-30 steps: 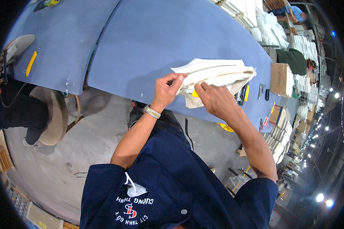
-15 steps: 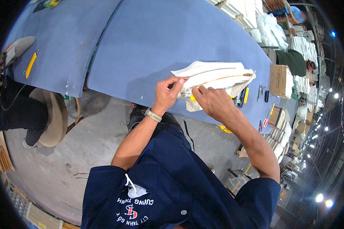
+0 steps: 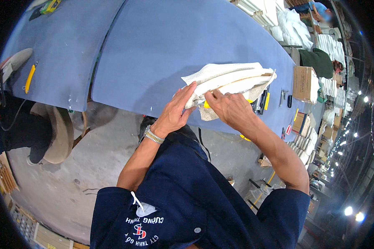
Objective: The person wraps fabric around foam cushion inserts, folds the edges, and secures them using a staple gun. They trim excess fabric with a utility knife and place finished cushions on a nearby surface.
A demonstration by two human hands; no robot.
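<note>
A cream fabric-covered padded piece [image 3: 232, 79] lies near the front edge of the blue table, its loose cloth edges folded up around a white middle. My left hand [image 3: 176, 111] clasps its left end, fingers straight along one side and thumb on the other. Closed over the near side of the piece, my right hand [image 3: 230, 108] grips a yellow-handled tool [image 3: 207, 105]. Yellow shows at both sides of that fist; the tool's exact kind is hidden by my fingers.
Right of the pad lie a yellow-and-black tool [image 3: 266, 101], small metal tools [image 3: 283, 96] and a cardboard box [image 3: 304, 83]. A yellow cutter [image 3: 30, 77] rests on the left tabletop [image 3: 58, 54], across a gap. Another person's dark-clad leg [image 3: 27, 128] is by a padded chair [image 3: 61, 137].
My left hand has gone from pinching a cloth edge to clasping the pad's left end with straightened fingers. My right hand keeps its grip on the yellow-handled tool, shifted slightly left.
</note>
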